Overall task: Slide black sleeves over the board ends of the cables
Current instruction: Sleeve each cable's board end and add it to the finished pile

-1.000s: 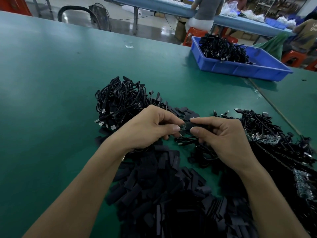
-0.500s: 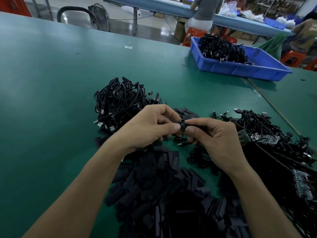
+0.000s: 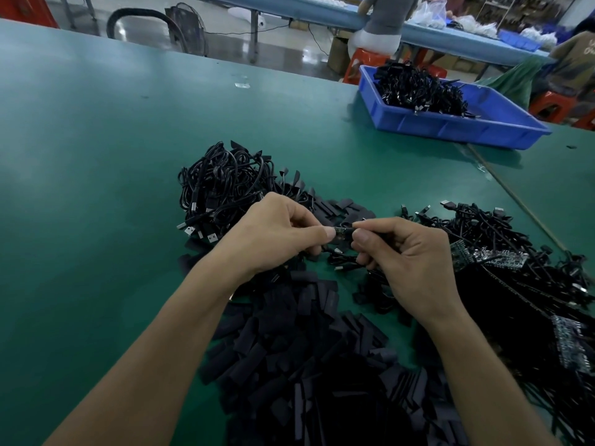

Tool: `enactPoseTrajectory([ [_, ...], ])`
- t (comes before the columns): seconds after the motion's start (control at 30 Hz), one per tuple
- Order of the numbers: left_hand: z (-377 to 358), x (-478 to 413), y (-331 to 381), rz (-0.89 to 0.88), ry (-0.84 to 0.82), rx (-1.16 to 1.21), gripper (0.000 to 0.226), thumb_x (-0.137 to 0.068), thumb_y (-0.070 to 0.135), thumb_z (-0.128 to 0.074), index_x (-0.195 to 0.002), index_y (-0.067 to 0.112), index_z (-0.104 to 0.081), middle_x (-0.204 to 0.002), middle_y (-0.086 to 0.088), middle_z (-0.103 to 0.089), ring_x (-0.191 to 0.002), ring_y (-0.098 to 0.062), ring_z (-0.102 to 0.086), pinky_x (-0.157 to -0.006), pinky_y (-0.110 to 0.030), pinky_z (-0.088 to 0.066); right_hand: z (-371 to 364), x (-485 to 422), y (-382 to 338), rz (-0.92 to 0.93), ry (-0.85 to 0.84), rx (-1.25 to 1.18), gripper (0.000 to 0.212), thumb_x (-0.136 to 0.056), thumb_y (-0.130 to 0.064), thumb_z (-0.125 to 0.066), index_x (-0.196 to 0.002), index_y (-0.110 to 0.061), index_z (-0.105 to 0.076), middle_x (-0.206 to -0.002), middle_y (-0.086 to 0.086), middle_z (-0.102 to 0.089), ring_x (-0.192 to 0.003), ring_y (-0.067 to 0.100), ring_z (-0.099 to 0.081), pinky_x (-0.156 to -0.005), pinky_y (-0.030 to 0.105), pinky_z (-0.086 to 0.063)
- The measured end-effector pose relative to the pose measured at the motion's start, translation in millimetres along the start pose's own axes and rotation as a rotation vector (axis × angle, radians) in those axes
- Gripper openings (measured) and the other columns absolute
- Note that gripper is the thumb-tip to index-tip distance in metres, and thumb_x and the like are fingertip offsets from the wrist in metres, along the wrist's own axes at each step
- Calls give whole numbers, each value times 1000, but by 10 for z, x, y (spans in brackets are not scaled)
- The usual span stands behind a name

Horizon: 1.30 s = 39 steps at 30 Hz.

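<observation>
Item in hand: board end point(image 3: 341, 235) of a black cable, a small dark strip with pale glints; held above the green table point(image 3: 96, 162), mid-frame, between the two hands. Left hand point(image 3: 277, 235) pinches one end between thumb and forefinger, other fingers curled under; right hand point(image 3: 409, 252) pinches the other end likewise, remaining fingers curled in; the fingers hide whether a sleeve is on it.

Stock: heap of loose black sleeves point(image 3: 306, 365), short flat matt tubes, nearest the person, under the forearms; coiled cable bundle point(image 3: 225, 191) with silver USB plugs, beyond the left hand; tangle of cables with bare circuit boards point(image 3: 515, 262), right of the right hand; blue tray point(image 3: 457, 127) of more cables point(image 3: 415, 88), far right.

Writing: pale letters on a garment point(image 3: 587, 49) at the right edge; cut off, unreadable.
</observation>
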State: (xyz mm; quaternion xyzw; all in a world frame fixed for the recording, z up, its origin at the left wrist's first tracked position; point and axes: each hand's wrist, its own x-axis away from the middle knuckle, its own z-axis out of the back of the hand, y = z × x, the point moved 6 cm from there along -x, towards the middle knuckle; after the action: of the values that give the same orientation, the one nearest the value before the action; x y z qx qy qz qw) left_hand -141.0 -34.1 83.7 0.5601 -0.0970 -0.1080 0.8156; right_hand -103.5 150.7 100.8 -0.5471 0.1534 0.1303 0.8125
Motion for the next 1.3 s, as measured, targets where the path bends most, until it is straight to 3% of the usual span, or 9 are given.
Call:
enactPoseTrajectory([
  [0.1,7,-12,-64,58,-27,17,28,-82,43,-78,-68,19,-77,-72,-12,-74,-55,-14,-47,-53,-26,-37,-35,14,10,-1,-9,-19,12,-85,-18,-74,-94,-26,-75,-76,-6,-75,-62,12,-71,-59,20,-54],
  [0.27,-9,-9,-71,59,-67,54,22,-86,32,-78,-73,15,-77,-68,-2,-75,-51,-4,-52,-47,-13,-40,-115,2,21,-12,-79,-35,19,-81,-25,-73,-100,-27,-74,-80,-9,-75,-64,10,-70,-61,15,-53],
  [0.47,-36,-1,-40,61,-91,122,16,-90,21,-74,-76,14,-76,-67,-2,-74,-50,-2,-55,-47,-11,-42,-103,2,4,29,-49,-25,18,-83,-30,-71,-101,-32,-73,-80,-5,-75,-66,13,-71,-63,16,-53],
  [0.6,-40,9,-30,69,-83,105,17,-88,26,-76,-76,14,-77,-71,-3,-76,-54,-3,-58,-50,-14,-45,-92,-1,2,39,-28,-21,11,-87,-26,-71,-97,-28,-74,-79,-6,-75,-62,11,-70,-59,15,-52],
  [0.7,-12,9,-49,70,-28,14,24,-84,38,-79,-70,19,-77,-70,-3,-75,-56,-9,-60,-59,-28,-49,-81,7,15,22,-11,-29,10,-86,-23,-71,-96,-25,-74,-78,-7,-75,-61,11,-70,-58,15,-52],
  [0.8,-39,17,-27,47,-25,-36,22,-86,37,-77,-71,21,-77,-68,-3,-75,-58,-12,-62,-62,-34,-53,-96,1,32,2,-29,-23,14,-85,-16,-74,-97,-23,-76,-78,-8,-75,-62,11,-70,-60,16,-53],
  [0.93,-80,19,-1,35,-43,-47,18,-90,29,-74,-75,18,-76,-69,0,-75,-57,-6,-63,-58,-26,-50,-139,-25,37,-21,-80,-4,24,-85,-8,-76,-99,-28,-74,-77,-15,-75,-63,6,-69,-61,13,-52],
  [1.13,-121,23,26,6,-51,33,16,-92,22,-71,-78,16,-76,-70,2,-76,-57,-5,-62,-55,-18,-46,-31,-6,32,-33,145,-70,33,-83,-15,-81,-106,-35,-68,-81,-6,-75,-70,12,-72,-64,19,-56],
  [1.3,-162,25,70,-66,29,143,14,-91,18,-73,-78,14,-76,-68,-1,-75,-55,-6,-63,-52,-14,-46,-40,40,27,-36,359,-139,23,-89,-15,-76,-103,-32,-69,-85,0,-76,-76,14,-75,-66,22,-58],
])
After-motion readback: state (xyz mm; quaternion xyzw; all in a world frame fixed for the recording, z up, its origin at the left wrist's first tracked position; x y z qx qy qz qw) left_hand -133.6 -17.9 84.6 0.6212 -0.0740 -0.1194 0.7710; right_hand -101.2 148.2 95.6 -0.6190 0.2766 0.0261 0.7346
